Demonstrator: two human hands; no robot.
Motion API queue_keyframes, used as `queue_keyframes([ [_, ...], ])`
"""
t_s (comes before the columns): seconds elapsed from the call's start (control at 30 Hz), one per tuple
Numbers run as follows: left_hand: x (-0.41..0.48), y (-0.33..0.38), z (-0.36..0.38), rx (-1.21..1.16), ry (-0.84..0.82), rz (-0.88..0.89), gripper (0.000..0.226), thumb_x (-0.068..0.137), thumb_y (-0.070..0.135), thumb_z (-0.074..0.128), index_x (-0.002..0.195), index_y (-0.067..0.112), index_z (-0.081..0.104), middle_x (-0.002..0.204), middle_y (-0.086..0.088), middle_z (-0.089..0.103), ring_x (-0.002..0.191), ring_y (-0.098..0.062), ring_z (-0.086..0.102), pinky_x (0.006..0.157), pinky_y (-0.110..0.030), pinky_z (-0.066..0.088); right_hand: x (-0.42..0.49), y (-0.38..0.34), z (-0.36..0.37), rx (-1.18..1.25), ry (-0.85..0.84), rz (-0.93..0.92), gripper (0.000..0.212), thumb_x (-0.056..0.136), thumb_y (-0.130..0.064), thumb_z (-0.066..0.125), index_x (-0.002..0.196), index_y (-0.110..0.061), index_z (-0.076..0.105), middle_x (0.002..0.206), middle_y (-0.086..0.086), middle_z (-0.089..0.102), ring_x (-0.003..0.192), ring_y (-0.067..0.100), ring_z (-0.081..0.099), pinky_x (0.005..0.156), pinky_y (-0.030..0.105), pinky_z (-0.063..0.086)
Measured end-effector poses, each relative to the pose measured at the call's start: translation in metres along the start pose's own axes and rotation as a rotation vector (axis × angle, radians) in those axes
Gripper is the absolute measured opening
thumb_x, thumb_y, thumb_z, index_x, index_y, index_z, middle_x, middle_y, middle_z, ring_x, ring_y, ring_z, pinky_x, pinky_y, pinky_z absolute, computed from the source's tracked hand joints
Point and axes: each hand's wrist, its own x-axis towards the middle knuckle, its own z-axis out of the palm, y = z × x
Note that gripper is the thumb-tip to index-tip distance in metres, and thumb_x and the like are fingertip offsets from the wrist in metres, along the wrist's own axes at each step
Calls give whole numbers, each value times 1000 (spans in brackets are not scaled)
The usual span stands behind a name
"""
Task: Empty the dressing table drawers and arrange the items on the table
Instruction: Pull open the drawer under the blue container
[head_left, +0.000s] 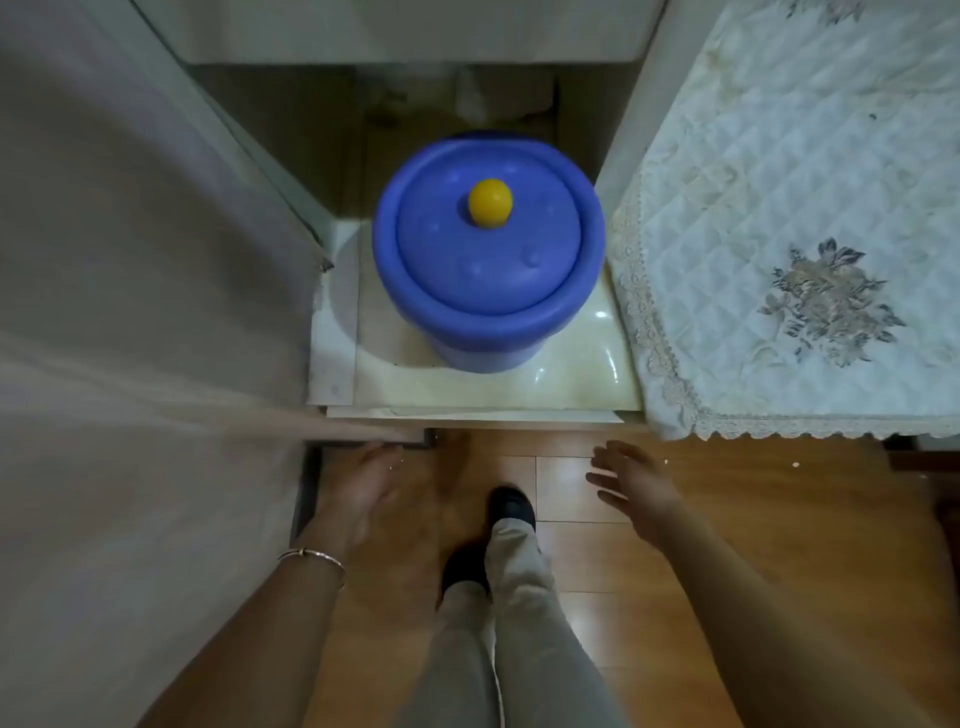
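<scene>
My left hand (363, 483) at blurred panel (353, 430) edge, grip unclear. Right hand (631, 480) loose, fingers spread, holding nothing. No drawer items visible; task looks barely started.

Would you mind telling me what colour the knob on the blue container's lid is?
The knob is yellow, seen best in the head view.
</scene>
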Motion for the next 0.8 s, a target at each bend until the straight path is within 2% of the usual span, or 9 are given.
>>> queue_keyframes([
  [0.1,15,5,5,-28,55,38,17,85,19,61,99,28,64,106,-4,66,101,-18,61,95,-33,48,17,8,8,108,3,-11,37,91,-10,52,127,-12,43,106,4,59,97,26,58,98,40,41],
  [0.17,22,7,10,-55,32,42,15,86,15,60,88,28,66,100,-1,68,98,-16,63,86,-29,52,27,13,15,152,-10,-18,34,93,-9,46,127,-12,45,110,3,58,97,24,59,99,40,40],
  [0.23,27,4,14,-160,-4,45,16,89,8,54,96,18,64,99,1,67,98,-15,62,75,-24,51,34,18,22,229,-15,-27,27,94,-9,44,120,-13,50,108,0,59,98,21,59,98,38,41],
  [0.33,33,-1,18,-300,-46,67,21,91,4,47,108,12,57,107,0,65,104,-15,60,76,-24,49,45,22,28,329,-78,-41,17,93,-9,47,102,-18,57,105,-1,61,99,16,59,97,34,40],
  [0.43,32,-2,19,-431,-108,88,14,93,5,45,97,13,55,101,1,62,100,-14,59,91,-29,45,49,25,28,478,-106,-53,21,93,-6,44,110,-16,53,111,3,57,103,16,55,103,34,37],
  [0.5,31,-3,18,-461,-126,96,16,94,5,44,106,10,53,101,1,61,98,-14,58,95,-30,42,46,27,29,541,-105,-66,33,93,-5,44,124,-16,46,116,4,54,105,17,55,103,35,38],
  [0.6,24,-8,13,-466,-150,98,35,94,5,44,128,9,42,103,0,62,97,-14,60,89,-30,45,38,35,30,584,-99,-66,45,93,-4,45,136,-14,35,120,4,55,100,15,58,104,36,40],
  [0.7,12,-22,7,-494,-162,70,40,93,5,46,132,9,41,105,0,63,96,-14,61,79,-29,48,27,51,29,605,-87,-38,48,93,-7,45,138,-15,33,125,4,54,102,17,58,109,39,36],
  [0.8,-8,-43,4,-503,-162,49,39,93,7,46,131,12,43,106,1,63,97,-15,61,81,-30,48,9,69,26,611,-81,-25,48,93,-9,44,139,-12,31,117,3,55,97,17,58,107,39,36],
])
